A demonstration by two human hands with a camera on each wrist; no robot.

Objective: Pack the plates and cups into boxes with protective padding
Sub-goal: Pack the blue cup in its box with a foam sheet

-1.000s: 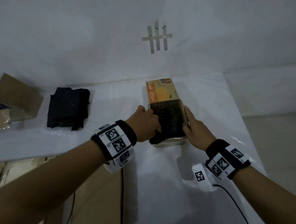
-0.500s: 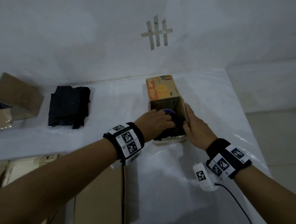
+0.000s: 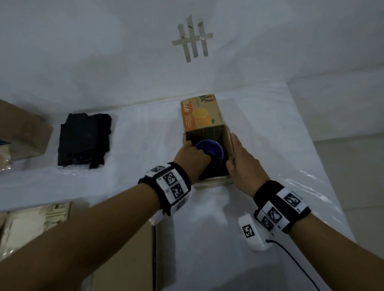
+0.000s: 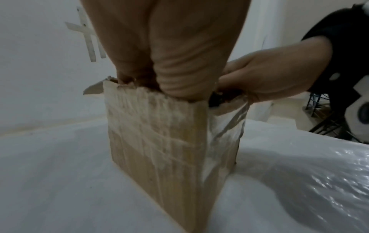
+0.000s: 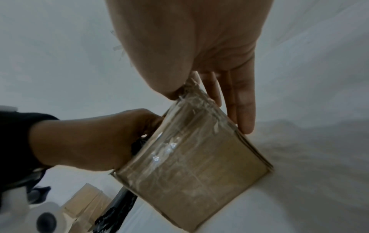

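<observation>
A small cardboard box [image 3: 227,145] with an orange flap [image 3: 200,117] stands open on the white-covered table. A dark blue cup [image 3: 211,147] shows inside it as a rounded dome, with black padding [image 3: 214,172] at the box's near end. My left hand [image 3: 192,155] reaches into the box from the left. Its fingers curl down beside the cup, and the tips are hidden in every view. My right hand [image 3: 241,161] pinches the right wall, thumb inside and straight fingers [image 5: 239,102] outside. The wrist views show the box's taped sides [image 4: 159,134] [image 5: 195,157].
A folded stack of black padding [image 3: 84,139] lies to the left. A brown carton [image 3: 16,131] sits at the far left. Flat cartons [image 3: 124,264] lie below my left forearm. The table's edge [image 3: 319,156] drops off to the right, and a cable [image 3: 302,267] trails from my right wrist.
My left hand went from the box's left rim down into the box. The black padding that covered the top has sunk, and the blue cup now shows. My right hand stayed on the wall.
</observation>
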